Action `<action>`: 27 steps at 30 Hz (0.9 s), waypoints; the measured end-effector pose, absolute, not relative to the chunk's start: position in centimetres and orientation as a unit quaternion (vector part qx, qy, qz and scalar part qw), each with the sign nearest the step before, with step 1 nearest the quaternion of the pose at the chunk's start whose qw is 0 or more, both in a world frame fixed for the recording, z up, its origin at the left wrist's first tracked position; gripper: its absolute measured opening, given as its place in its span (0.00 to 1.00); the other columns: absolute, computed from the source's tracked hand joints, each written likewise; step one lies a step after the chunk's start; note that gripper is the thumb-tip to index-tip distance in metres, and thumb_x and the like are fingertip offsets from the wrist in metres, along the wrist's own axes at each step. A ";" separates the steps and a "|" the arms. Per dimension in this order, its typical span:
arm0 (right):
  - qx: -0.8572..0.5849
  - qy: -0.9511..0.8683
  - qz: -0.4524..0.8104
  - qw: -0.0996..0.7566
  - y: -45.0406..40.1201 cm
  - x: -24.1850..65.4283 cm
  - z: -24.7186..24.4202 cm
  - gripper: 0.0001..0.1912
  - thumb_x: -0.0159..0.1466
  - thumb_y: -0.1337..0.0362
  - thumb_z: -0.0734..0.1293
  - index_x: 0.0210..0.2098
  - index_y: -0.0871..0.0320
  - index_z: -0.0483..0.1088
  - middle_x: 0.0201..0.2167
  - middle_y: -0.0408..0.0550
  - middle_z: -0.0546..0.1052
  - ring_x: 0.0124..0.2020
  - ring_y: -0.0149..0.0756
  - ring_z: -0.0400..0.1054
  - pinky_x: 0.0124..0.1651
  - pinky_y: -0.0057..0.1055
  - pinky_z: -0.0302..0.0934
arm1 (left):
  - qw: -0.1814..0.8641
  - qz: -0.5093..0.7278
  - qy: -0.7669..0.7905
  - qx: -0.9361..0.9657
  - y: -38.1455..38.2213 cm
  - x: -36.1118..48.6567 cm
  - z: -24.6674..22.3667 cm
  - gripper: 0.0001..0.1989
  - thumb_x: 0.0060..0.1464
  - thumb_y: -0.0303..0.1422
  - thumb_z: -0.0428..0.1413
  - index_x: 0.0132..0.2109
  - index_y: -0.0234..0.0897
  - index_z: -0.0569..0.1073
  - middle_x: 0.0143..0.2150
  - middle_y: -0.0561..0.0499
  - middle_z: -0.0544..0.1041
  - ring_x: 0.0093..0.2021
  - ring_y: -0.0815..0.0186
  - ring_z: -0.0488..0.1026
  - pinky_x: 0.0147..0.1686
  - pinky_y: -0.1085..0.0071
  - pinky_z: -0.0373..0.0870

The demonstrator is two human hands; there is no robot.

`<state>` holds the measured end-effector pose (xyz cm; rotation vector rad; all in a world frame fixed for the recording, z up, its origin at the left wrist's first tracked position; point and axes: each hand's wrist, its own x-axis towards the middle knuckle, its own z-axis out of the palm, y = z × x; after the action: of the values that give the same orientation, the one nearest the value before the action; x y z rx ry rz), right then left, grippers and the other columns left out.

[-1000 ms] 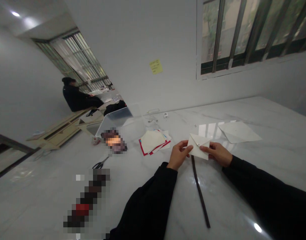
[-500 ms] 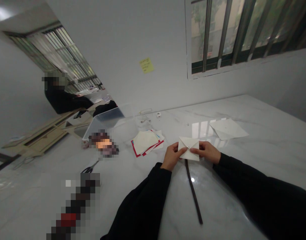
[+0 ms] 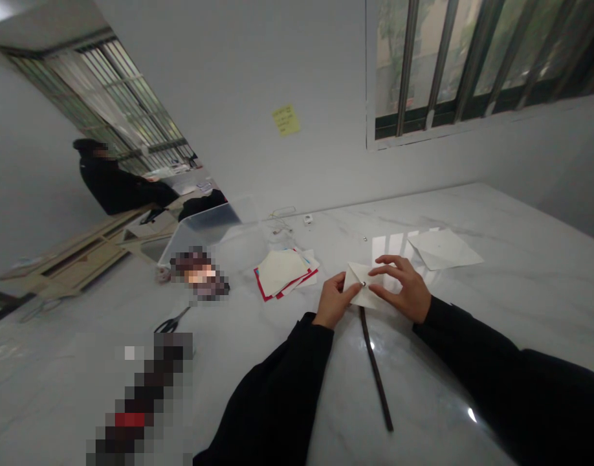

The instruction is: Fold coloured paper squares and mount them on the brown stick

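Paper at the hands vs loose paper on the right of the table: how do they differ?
The held paper looks smaller; the loose paper larger. The held paper is pinched by the left hand; the loose paper lies untouched on the table. Both are off-white.

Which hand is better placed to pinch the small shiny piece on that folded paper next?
Probably the right hand: it is open, close beside the shiny piece, while the left hand is occupied holding the folded paper.
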<state>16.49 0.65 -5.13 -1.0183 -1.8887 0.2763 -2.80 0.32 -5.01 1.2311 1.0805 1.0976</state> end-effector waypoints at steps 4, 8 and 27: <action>-0.402 -0.787 0.118 0.453 0.6 16.2 -5.7 0.08 0.61 0.60 0.70 0.40 0.50 0.76 0.49 0.49 0.72 0.51 0.44 0.65 0.55 0.45 0.61 | 0.548 0.457 0.453 0.534 0.2 -2.6 -5.2 0.20 0.48 0.38 0.62 0.46 0.32 0.77 0.39 0.46 0.80 0.34 0.63 0.75 0.31 0.73 0.68; -0.402 -0.785 0.120 0.455 0.7 16.2 -6.0 0.07 0.61 0.60 0.70 0.39 0.50 0.77 0.48 0.49 0.73 0.51 0.45 0.65 0.55 0.45 0.60 | 0.545 0.462 0.460 0.527 0.1 -2.3 -5.3 0.20 0.49 0.42 0.62 0.45 0.32 0.77 0.37 0.46 0.80 0.32 0.65 0.73 0.30 0.73 0.67; -0.480 -0.784 0.099 0.380 2.6 17.7 -5.9 0.05 0.63 0.63 0.66 0.32 0.55 0.73 0.36 0.48 0.75 0.40 0.39 0.69 0.45 0.35 0.61 | 0.416 0.553 0.547 0.472 1.8 -4.1 -6.1 0.19 0.53 0.49 0.55 0.34 0.34 0.73 0.27 0.52 0.72 0.26 0.68 0.66 0.23 0.75 0.60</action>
<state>17.68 2.64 -5.89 -1.2260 -2.0024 0.2540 -4.09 1.80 -6.07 1.1852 1.3730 1.3884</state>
